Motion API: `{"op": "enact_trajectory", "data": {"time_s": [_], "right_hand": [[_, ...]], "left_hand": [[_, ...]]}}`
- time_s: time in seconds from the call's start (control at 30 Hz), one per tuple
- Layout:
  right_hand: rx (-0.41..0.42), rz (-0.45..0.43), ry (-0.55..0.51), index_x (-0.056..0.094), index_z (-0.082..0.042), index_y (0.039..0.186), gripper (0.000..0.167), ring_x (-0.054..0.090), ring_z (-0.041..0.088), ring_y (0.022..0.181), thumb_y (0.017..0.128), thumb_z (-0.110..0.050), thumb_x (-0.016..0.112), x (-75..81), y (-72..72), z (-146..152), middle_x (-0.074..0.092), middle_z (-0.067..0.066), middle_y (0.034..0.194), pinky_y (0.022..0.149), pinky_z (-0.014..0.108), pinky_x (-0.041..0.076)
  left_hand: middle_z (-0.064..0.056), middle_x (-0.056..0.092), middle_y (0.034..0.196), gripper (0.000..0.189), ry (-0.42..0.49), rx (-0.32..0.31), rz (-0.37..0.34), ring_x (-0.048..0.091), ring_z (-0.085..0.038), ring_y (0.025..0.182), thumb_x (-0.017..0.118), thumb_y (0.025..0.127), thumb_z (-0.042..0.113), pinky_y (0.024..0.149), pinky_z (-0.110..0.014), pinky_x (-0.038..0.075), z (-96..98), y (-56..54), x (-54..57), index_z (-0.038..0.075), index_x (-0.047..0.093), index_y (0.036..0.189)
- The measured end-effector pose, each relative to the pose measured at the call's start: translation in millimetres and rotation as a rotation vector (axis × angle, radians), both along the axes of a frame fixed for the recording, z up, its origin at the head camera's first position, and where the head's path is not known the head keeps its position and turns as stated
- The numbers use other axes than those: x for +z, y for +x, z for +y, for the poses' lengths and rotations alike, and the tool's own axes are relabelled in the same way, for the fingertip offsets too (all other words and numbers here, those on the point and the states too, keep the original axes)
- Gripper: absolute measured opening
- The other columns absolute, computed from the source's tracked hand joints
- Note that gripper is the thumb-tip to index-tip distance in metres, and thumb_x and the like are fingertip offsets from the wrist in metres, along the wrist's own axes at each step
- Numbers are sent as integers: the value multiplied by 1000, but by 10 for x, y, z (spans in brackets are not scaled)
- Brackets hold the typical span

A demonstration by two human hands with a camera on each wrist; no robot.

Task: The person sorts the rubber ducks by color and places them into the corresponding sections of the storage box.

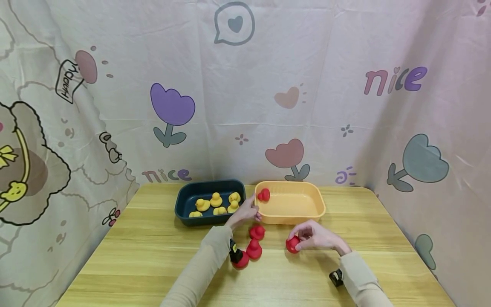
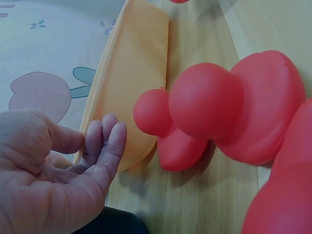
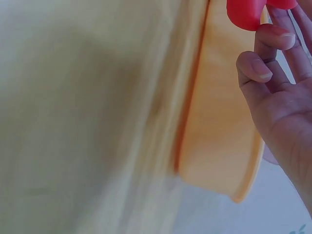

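Note:
My left hand (image 1: pixel 246 212) is at the near left corner of the orange tray (image 1: pixel 290 220), its loosely bent fingers (image 2: pixel 109 151) overlapping the tray's side in the left wrist view. Nothing shows in its grasp. One red rubber duck (image 1: pixel 264 195) lies in that tray, by its left wall. My right hand (image 1: pixel 315 235) pinches another red rubber duck (image 1: pixel 293 244) in front of the tray, between thumb and fingers. The right wrist view catches part of this duck (image 3: pixel 245 13) at its top edge. Three more red ducks (image 1: pixel 254 250) form a line on the table below my left hand.
A dark blue tray (image 1: pixel 210 220) with several yellow rubber ducks (image 1: pixel 202 205) stands left of the orange one, close beside it. Both rest near the back of the wooden table (image 1: pixel 145 247). A patterned cloth (image 1: pixel 238 85) hangs behind and along the sides.

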State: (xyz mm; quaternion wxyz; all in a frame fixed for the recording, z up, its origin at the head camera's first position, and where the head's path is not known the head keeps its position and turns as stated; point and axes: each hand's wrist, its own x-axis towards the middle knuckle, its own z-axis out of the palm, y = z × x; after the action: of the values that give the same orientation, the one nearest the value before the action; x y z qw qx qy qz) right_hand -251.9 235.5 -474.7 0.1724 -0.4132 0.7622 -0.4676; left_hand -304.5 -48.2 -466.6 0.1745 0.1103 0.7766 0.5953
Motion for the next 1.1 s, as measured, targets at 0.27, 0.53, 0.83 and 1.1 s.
{"op": "enact_trajectory", "data": {"time_s": [0.27,0.53,0.83,1.1], "right_hand": [[-44,9,-6,72,0,109,25,48,1,69,85,-5,77,104,-83,-56,67,24,85,59,16,42],[-98,26,-10,72,1,108,24,45,2,64,84,-3,77,230,-227,-94,58,22,74,56,16,38],[-182,57,9,74,-1,107,24,47,4,63,84,-5,79,377,-406,-179,62,17,74,57,17,39],[-300,28,46,74,-2,109,26,53,7,68,84,-8,79,463,-512,-307,65,12,78,61,17,43]], "left_hand": [[-11,56,77,69,4,3,8,58,-13,65,41,101,-5,81,-42,63,11,-2,-13,-4,5,159],[-14,59,81,68,-2,10,8,59,-14,66,41,101,-4,83,-45,63,13,-9,-21,-3,6,160],[-14,58,80,69,-1,2,26,59,-13,66,42,100,-7,77,-36,64,0,-3,-19,-5,7,159],[-9,56,75,67,-5,3,32,58,-11,63,41,101,-5,82,-44,63,10,-11,-27,-4,7,159]]}}
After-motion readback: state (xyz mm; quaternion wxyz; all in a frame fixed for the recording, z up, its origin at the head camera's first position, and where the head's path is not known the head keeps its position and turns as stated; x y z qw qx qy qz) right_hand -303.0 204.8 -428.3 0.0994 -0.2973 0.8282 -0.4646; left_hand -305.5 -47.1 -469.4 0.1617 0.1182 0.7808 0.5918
